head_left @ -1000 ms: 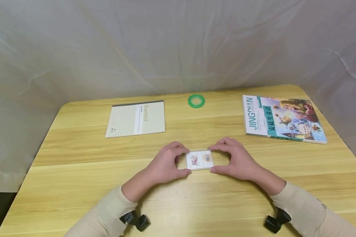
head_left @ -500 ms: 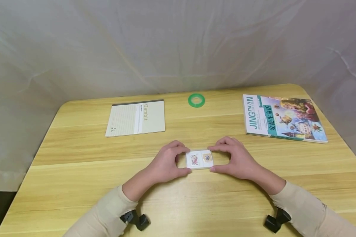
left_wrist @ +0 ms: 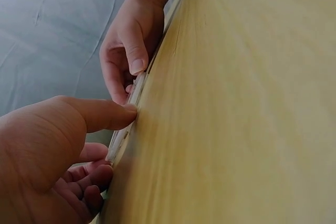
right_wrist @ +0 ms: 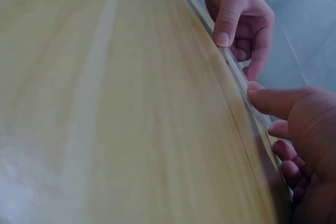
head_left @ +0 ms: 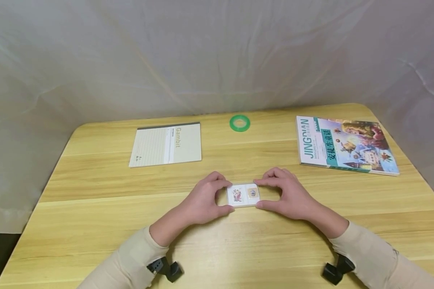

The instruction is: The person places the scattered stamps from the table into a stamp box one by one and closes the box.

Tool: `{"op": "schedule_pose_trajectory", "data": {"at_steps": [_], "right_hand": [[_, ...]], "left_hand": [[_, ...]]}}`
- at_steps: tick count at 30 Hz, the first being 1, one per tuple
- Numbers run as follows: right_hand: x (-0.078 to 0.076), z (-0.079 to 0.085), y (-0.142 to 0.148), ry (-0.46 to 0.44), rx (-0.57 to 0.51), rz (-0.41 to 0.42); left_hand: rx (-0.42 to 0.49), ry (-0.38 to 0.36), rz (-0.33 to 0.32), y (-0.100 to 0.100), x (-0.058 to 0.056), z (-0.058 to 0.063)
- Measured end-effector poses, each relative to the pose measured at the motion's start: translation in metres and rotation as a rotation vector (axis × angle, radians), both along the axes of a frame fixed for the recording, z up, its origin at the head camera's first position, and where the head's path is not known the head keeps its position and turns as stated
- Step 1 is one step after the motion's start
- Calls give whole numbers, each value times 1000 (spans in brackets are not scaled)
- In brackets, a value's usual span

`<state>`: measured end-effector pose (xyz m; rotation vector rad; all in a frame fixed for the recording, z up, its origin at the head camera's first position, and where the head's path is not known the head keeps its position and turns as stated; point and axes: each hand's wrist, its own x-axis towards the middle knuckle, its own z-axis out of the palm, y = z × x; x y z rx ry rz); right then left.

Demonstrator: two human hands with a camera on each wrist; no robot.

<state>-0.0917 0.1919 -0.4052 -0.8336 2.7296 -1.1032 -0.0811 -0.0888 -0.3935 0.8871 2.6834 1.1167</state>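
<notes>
A small flat white case [head_left: 243, 199] with a clear edge lies in the middle of the wooden table, two small pictures on its top face. My left hand [head_left: 204, 199] pinches its left end, thumb at the near corner and forefinger at the far one. At the opposite end my right hand [head_left: 288, 194] grips the near and far corners the same way. Both wrist views show the case edge-on, as a thin clear-sided strip [left_wrist: 137, 89] close over the tabletop between the two hands.
Behind the hands on the left lies a beige notebook [head_left: 166, 144] with a dark spine. A green tape roll [head_left: 240, 123] sits at the back centre. At the right is a thick, colourful book [head_left: 347, 145]. A pale curtain [head_left: 217, 56] hangs behind the table [head_left: 238, 249].
</notes>
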Motion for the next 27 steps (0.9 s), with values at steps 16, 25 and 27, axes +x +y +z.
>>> {"op": "schedule_pose_trajectory", "data": {"at_steps": [16, 25, 27], "right_hand": [[1, 1, -1, 2, 19, -3], [0, -1, -1, 13, 23, 0], [0, -1, 0, 7, 27, -3]], "left_hand": [[45, -26, 33, 0, 1, -3], [40, -19, 32, -1, 1, -5], [42, -16, 31, -2, 1, -6]]}}
